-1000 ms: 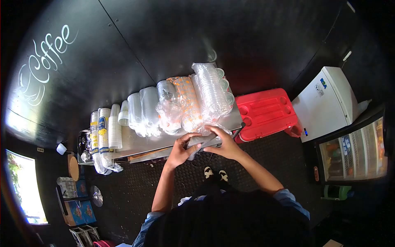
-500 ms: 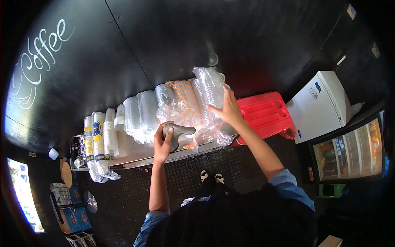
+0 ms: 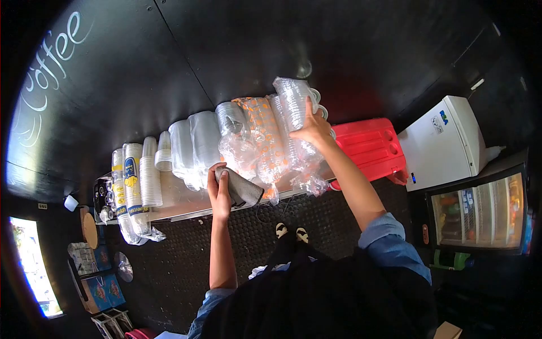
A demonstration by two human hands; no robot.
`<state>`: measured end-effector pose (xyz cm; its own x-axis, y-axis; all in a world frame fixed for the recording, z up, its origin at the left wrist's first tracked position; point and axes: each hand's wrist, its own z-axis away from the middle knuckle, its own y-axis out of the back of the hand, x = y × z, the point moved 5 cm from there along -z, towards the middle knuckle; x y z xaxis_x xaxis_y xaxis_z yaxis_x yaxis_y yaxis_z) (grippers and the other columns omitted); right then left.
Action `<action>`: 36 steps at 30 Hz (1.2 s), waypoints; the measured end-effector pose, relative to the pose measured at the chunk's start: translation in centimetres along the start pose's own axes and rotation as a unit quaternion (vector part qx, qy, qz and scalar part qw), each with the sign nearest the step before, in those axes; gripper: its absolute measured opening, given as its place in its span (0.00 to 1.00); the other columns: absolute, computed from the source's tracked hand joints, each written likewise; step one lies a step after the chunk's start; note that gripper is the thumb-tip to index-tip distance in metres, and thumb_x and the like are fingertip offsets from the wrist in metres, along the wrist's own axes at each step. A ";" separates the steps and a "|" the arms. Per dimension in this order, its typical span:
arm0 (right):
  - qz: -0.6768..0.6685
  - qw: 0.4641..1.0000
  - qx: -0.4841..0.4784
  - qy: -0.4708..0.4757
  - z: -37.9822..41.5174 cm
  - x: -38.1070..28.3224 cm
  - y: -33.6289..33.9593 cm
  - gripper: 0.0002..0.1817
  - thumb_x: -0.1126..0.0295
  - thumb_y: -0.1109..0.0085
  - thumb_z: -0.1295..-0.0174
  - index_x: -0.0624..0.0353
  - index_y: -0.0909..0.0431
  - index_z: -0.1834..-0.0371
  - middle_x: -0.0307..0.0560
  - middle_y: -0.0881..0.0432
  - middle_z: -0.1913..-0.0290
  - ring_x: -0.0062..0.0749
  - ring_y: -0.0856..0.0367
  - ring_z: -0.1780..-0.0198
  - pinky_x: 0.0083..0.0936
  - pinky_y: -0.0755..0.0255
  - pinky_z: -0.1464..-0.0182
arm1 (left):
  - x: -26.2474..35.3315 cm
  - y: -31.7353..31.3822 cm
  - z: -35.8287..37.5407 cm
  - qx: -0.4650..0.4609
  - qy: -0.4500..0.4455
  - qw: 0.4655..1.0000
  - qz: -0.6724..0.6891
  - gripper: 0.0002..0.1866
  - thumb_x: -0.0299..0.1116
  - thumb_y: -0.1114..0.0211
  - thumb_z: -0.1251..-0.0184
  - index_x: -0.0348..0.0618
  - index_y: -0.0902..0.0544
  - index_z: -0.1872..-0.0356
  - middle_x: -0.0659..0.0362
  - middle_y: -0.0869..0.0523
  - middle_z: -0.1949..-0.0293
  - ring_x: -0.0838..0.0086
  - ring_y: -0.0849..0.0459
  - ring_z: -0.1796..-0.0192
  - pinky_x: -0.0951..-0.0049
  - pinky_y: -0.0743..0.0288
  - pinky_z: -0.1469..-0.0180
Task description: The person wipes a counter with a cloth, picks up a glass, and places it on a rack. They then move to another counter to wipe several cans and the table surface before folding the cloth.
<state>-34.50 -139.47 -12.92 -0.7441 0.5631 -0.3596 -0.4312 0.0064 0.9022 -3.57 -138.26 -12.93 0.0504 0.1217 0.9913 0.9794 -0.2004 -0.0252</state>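
Note:
My left hand [image 3: 220, 189] is closed around a grey cloth [image 3: 244, 191], which hangs over the front edge of the shelf [image 3: 183, 200]. My right hand [image 3: 314, 125] grips a plastic-wrapped stack of clear lids or cups [image 3: 292, 101] at the right end of the row; the exact kind is hard to make out. Round rims [image 3: 320, 101] stick out beside the fingers. To the left of that stack lies an orange-dotted plastic pack [image 3: 261, 133]. A wrapped stack of clear cups [image 3: 230, 118] comes beyond it.
More cup sleeves, one with a yellow and blue label [image 3: 132, 178], line the shelf's left side. A red cooler box [image 3: 367, 147] sits right of the shelf, then a white freezer [image 3: 440, 144] and a glass-door fridge [image 3: 480, 214]. Dark textured flooring [image 3: 180, 254] lies below.
My right hand has moved up towards the wall, with the wrapped stack shifting the same way. The cloth in my left hand now hangs lower and more spread out.

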 end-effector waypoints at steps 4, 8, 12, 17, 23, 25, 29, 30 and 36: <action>-0.101 0.994 0.028 0.017 -1.3 1.6 0.6 0.68 0.53 0.24 0.69 0.52 0.66 0.27 0.69 0.38 0.36 0.58 0.31 0.38 0.41 0.33 0.38 | 0.0 0.9 -0.1 0.010 0.018 1.000 0.002 0.10 0.32 0.48 0.30 0.41 0.25 0.52 0.65 0.28 0.65 0.82 0.34 0.61 0.82 0.39 0.55; -0.248 0.968 0.022 0.044 -3.4 3.4 -0.4 0.63 0.52 0.26 0.66 0.58 0.59 0.28 0.64 0.34 0.37 0.51 0.32 0.37 0.35 0.34 0.37 | -0.2 1.6 -0.1 0.031 0.030 0.999 -0.001 0.10 0.32 0.48 0.30 0.41 0.24 0.53 0.65 0.28 0.63 0.81 0.34 0.59 0.81 0.41 0.53; -0.436 0.898 -0.047 0.043 -0.6 1.0 0.4 0.61 0.51 0.26 0.64 0.63 0.55 0.29 0.60 0.33 0.39 0.44 0.31 0.38 0.33 0.33 0.39 | -0.9 2.3 0.0 0.042 0.044 0.996 0.060 0.10 0.32 0.48 0.30 0.41 0.25 0.53 0.66 0.29 0.63 0.82 0.35 0.60 0.82 0.41 0.53; -0.562 0.817 -0.115 0.061 2.7 -5.4 -2.6 0.55 0.55 0.28 0.58 0.63 0.52 0.30 0.59 0.33 0.40 0.41 0.30 0.40 0.31 0.33 0.40 | 0.0 3.1 0.4 0.073 0.039 0.995 0.059 0.10 0.32 0.48 0.30 0.41 0.25 0.53 0.67 0.31 0.65 0.82 0.37 0.61 0.83 0.43 0.53; -0.590 0.785 -0.121 0.147 1.2 -12.2 -9.5 0.52 0.56 0.29 0.54 0.67 0.53 0.32 0.60 0.37 0.38 0.41 0.34 0.37 0.31 0.34 0.39 | 0.4 5.2 1.1 0.106 0.035 0.993 0.043 0.10 0.33 0.47 0.30 0.42 0.25 0.53 0.68 0.30 0.64 0.83 0.37 0.60 0.83 0.43 0.53; -0.579 0.790 -0.124 0.159 1.2 -13.3 -10.9 0.52 0.55 0.30 0.53 0.67 0.54 0.32 0.61 0.37 0.38 0.43 0.35 0.36 0.32 0.36 0.37 | 0.7 5.5 1.4 0.108 0.031 0.993 0.026 0.12 0.33 0.49 0.30 0.41 0.25 0.52 0.67 0.29 0.63 0.82 0.35 0.59 0.82 0.42 0.52; -0.515 0.817 -0.106 0.238 1.4 -13.9 -11.3 0.52 0.50 0.33 0.49 0.71 0.52 0.31 0.62 0.39 0.36 0.46 0.38 0.34 0.35 0.43 0.33 | 0.0 5.6 1.6 0.115 0.049 0.990 0.059 0.12 0.34 0.48 0.30 0.41 0.26 0.51 0.67 0.29 0.63 0.82 0.34 0.59 0.82 0.41 0.52; -0.479 0.835 -0.142 0.231 1.4 -13.6 -11.0 0.50 0.49 0.34 0.48 0.71 0.50 0.32 0.62 0.39 0.35 0.47 0.39 0.33 0.35 0.45 0.32 | 0.1 5.6 1.6 0.112 0.049 0.991 0.060 0.12 0.34 0.48 0.30 0.41 0.26 0.51 0.67 0.29 0.63 0.82 0.34 0.59 0.82 0.41 0.52; -0.324 0.907 0.006 0.271 1.8 -5.6 -9.8 0.45 0.46 0.42 0.42 0.68 0.46 0.32 0.64 0.41 0.35 0.51 0.43 0.31 0.39 0.49 0.31 | 0.3 5.3 1.2 0.112 0.029 0.992 0.043 0.10 0.32 0.48 0.30 0.41 0.25 0.52 0.64 0.28 0.61 0.80 0.34 0.57 0.81 0.41 0.49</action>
<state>-25.24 -141.21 -19.31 -0.4801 -0.0503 -0.8757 -0.8637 0.2015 0.4620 1.89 -138.08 -12.90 0.1300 0.0554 0.9900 0.9913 0.0147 -0.1310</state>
